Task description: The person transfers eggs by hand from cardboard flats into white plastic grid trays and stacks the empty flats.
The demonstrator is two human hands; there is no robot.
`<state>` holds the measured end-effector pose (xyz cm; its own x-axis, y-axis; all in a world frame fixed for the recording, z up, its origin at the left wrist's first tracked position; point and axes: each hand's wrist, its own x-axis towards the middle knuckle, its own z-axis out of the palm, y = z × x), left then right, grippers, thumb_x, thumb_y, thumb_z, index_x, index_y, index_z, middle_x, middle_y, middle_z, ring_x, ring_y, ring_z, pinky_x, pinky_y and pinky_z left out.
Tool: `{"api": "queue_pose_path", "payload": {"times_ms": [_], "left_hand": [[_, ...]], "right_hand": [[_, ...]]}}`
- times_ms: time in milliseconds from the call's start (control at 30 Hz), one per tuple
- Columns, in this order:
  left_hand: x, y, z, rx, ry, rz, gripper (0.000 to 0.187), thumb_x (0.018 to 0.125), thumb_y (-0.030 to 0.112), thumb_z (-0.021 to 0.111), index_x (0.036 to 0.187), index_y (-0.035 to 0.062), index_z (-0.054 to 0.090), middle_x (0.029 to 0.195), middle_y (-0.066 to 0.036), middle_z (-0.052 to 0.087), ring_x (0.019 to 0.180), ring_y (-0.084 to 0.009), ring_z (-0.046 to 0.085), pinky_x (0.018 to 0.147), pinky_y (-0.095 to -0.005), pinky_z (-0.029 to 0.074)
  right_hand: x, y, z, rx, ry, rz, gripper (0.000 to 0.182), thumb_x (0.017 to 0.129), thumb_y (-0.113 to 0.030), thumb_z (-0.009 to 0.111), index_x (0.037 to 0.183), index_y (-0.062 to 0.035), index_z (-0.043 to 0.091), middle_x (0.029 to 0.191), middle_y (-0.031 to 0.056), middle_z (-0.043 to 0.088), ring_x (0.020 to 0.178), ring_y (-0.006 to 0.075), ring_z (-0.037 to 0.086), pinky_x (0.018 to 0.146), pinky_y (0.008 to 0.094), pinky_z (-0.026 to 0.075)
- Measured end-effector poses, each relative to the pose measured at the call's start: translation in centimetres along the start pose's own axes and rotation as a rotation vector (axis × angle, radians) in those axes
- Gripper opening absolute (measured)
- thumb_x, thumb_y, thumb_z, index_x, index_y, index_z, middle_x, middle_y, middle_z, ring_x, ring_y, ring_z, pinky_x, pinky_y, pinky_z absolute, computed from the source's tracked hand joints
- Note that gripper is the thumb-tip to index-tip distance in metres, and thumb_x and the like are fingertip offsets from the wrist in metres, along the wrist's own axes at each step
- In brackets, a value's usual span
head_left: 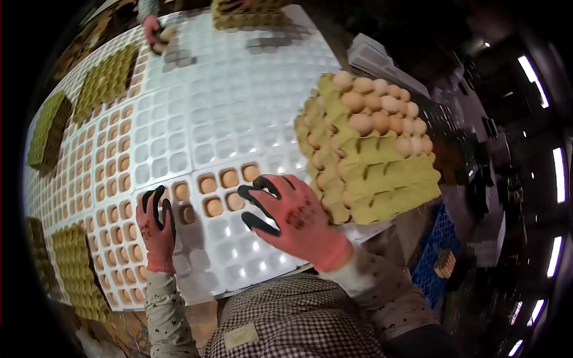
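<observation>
My left hand (156, 230), in a pink glove with dark fingertips, is over the white moulded tray (162, 140). Its fingers are slightly apart, and an egg partly shows behind them; no firm hold is visible. My right hand (295, 218), gloved the same way, hovers over the tray with thumb and fingers apart and nothing between them. Just left of it, brown eggs (229, 178) sit in the tray's pockets. Two more eggs (181, 191) lie right of my left hand. To the right stands a stack of yellow-green egg cartons (382, 179) with eggs in the top one.
Trays of brown eggs (111, 149) fill the left side, with carton stacks (80, 271) on and beside them. Across the table another person's gloved hand (154, 37) holds eggs near more cartons (248, 15). A blue crate (439, 238) sits low at right.
</observation>
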<state>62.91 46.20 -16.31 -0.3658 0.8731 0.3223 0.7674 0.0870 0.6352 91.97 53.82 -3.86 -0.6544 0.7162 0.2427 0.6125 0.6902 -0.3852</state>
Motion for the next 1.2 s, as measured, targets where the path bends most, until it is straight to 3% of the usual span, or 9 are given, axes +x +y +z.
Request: {"api": "queue_pose_path", "payload": {"times_ms": [200,367,500,567,633,700,767,1067,1200], "left_hand": [[6.8,20.6,4.2,-0.372,-0.042,0.460,0.053,0.076,-0.001,0.069,0.128,0.0030,0.059,0.126,-0.017,0.056,0.117,-0.0356,0.054,0.100,-0.0408,0.043],[12.0,31.8,10.9,0.031,-0.239,0.804,0.050,0.066,0.020,0.082,0.109,0.0095,0.059,0.107,-0.012,0.057,0.103,-0.0321,0.057,0.088,-0.0430,0.045],[14.0,32.3,10.9,-0.242,-0.447,0.556,0.051,0.072,0.013,0.079,0.117,0.0077,0.056,0.109,-0.011,0.062,0.106,-0.0289,0.061,0.090,-0.0351,0.048],[15.5,30.9,11.4,-1.084,-0.676,0.044,0.047,0.078,0.008,0.071,0.122,0.0039,0.056,0.114,-0.005,0.062,0.108,-0.0193,0.060,0.092,-0.0313,0.047],[16.3,32.2,11.3,-1.094,-0.534,0.011,0.039,0.081,0.008,0.069,0.119,0.0028,0.059,0.106,-0.002,0.061,0.098,-0.0119,0.058,0.086,-0.0312,0.049],[15.3,35.4,11.5,-0.464,-0.572,0.273,0.045,0.077,0.013,0.077,0.118,0.0043,0.060,0.104,-0.007,0.062,0.094,-0.0167,0.061,0.084,-0.0331,0.050],[13.1,37.3,13.4,0.174,-0.404,0.630,0.066,0.064,0.021,0.087,0.121,0.0094,0.057,0.105,-0.015,0.062,0.089,-0.0349,0.063,0.078,-0.0408,0.052],[13.2,39.4,15.0,0.204,-0.229,0.813,0.031,0.071,0.021,0.077,0.099,0.0102,0.068,0.108,-0.009,0.056,0.077,-0.0276,0.063,0.065,-0.0381,0.052],[12.4,40.4,15.9,0.268,-0.250,0.814,0.051,0.063,0.027,0.086,0.107,0.0098,0.069,0.126,-0.015,0.052,0.090,-0.0293,0.063,0.076,-0.0398,0.053]], "right_hand": [[-3.5,8.3,-18.3,-0.484,-0.007,0.345,0.052,0.079,-0.017,0.073,0.128,-0.0094,0.056,0.121,0.0143,0.057,0.110,0.0327,0.057,0.094,0.0421,0.048],[-5.5,17.7,-18.7,-0.519,-0.012,-0.021,0.059,0.071,-0.011,0.078,0.123,-0.0064,0.052,0.117,0.0110,0.056,0.108,0.0312,0.056,0.091,0.0391,0.047],[-8.7,22.0,-23.1,0.678,0.224,0.442,0.047,0.081,-0.007,0.074,0.125,-0.0031,0.057,0.118,0.0057,0.060,0.106,0.0206,0.060,0.083,0.0327,0.055],[-10.2,23.6,-25.5,1.088,0.329,0.566,0.049,0.081,-0.002,0.073,0.127,-0.0003,0.058,0.121,0.0044,0.060,0.108,0.0163,0.060,0.086,0.0282,0.056],[-10.5,26.1,-26.7,0.877,0.137,0.630,0.050,0.079,-0.004,0.075,0.126,-0.0032,0.059,0.120,0.0064,0.061,0.108,0.0164,0.061,0.087,0.0290,0.055],[-9.3,25.9,-26.9,-0.024,-0.110,0.352,0.053,0.073,-0.010,0.078,0.123,-0.0111,0.062,0.111,0.0138,0.061,0.101,0.0290,0.064,0.088,0.0365,0.051],[-8.8,26.4,-25.6,-0.287,-0.205,0.302,0.051,0.074,-0.014,0.078,0.121,-0.0104,0.062,0.113,0.0153,0.060,0.100,0.0361,0.061,0.086,0.0407,0.051],[-8.3,23.6,-23.2,-0.280,-0.170,0.242,0.066,0.073,-0.028,0.082,0.133,-0.0172,0.054,0.123,0.0133,0.052,0.107,0.0339,0.058,0.087,0.0419,0.053],[-8.3,22.4,-21.5,-0.431,-0.146,0.313,0.069,0.071,-0.026,0.084,0.134,-0.0184,0.056,0.131,0.0119,0.046,0.112,0.0342,0.055,0.087,0.0419,0.054]]}}
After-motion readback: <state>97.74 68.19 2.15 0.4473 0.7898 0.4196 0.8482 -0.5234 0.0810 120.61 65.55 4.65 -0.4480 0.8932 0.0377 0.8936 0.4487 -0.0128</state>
